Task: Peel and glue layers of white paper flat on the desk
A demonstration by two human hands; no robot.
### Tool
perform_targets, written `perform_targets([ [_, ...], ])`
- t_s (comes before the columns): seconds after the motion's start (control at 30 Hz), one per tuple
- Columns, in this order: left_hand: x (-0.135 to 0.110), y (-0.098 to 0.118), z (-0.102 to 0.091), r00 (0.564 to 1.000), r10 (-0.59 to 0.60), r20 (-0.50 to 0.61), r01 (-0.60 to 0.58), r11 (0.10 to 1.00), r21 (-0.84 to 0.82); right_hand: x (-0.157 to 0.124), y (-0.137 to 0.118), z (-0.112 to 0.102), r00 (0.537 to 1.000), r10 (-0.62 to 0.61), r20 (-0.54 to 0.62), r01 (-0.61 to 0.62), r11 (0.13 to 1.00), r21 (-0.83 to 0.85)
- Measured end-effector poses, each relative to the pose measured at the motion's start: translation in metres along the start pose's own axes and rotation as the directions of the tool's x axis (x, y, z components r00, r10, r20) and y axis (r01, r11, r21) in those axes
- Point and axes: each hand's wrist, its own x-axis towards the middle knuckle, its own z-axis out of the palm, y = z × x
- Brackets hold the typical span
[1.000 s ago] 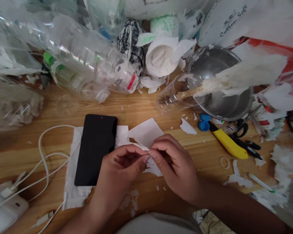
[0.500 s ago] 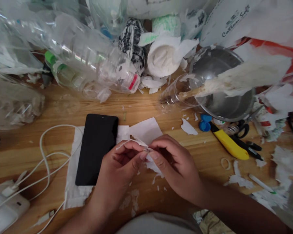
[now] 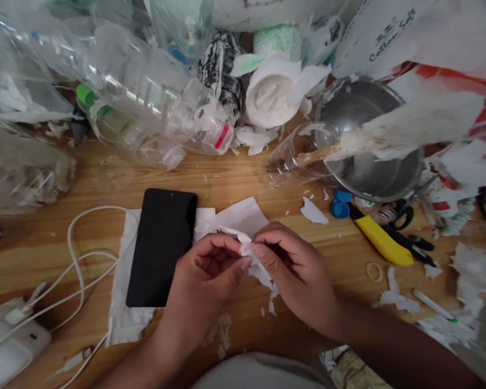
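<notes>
Between my two hands is a small crumpled piece of white paper (image 3: 246,249), pinched at its middle, with ragged ends sticking out above and below. My left hand (image 3: 210,275) grips it between thumb and forefinger. From the other side my right hand (image 3: 289,275) pinches the same paper, its thumb close to the left fingertips. Just beyond the fingers a flat white paper sheet (image 3: 243,212) lies on the wooden table (image 3: 227,175). A black phone (image 3: 162,246) rests on white tissue (image 3: 125,324) beside my left hand.
Clear plastic bottles (image 3: 146,92) crowd the back left. At the back right stand a metal bowl (image 3: 360,102) and a white-wrapped stick (image 3: 405,129). A yellow-handled cutter (image 3: 383,237), blue caps (image 3: 340,208) and paper scraps lie right. A white cable (image 3: 71,243) loops at left.
My fingertips have shifted slightly apart, and more of the crumpled paper shows between them. Its lower end now hangs further down near my right thumb.
</notes>
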Motion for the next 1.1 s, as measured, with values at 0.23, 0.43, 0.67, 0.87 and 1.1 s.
perform_targets([
  [0.23, -0.001, -0.007, -0.005, 0.998, -0.055, 0.037, 0.058, 0.996, -0.071, 0.001, 0.0, 0.002, 0.999, -0.006, -0.037, 0.005, 0.999, -0.033],
  [0.43, -0.001, -0.01, -0.004, 0.999, -0.044, 0.024, 0.047, 0.991, -0.128, -0.002, 0.0, 0.004, 0.998, 0.006, -0.063, -0.003, 0.999, 0.036],
  [0.67, -0.002, -0.007, -0.004, 1.0, -0.018, 0.015, 0.019, 0.992, -0.122, -0.001, 0.003, 0.002, 0.999, 0.023, -0.026, -0.023, 1.0, 0.017],
  [0.87, -0.001, -0.007, -0.001, 1.0, 0.025, 0.012, -0.024, 0.997, -0.079, -0.001, 0.003, 0.003, 0.999, -0.01, -0.041, 0.01, 1.0, 0.0],
  [1.1, 0.0, -0.006, 0.0, 0.999, 0.036, -0.016, -0.037, 0.993, -0.114, -0.002, 0.004, 0.003, 0.997, -0.068, -0.023, 0.068, 0.998, 0.007],
])
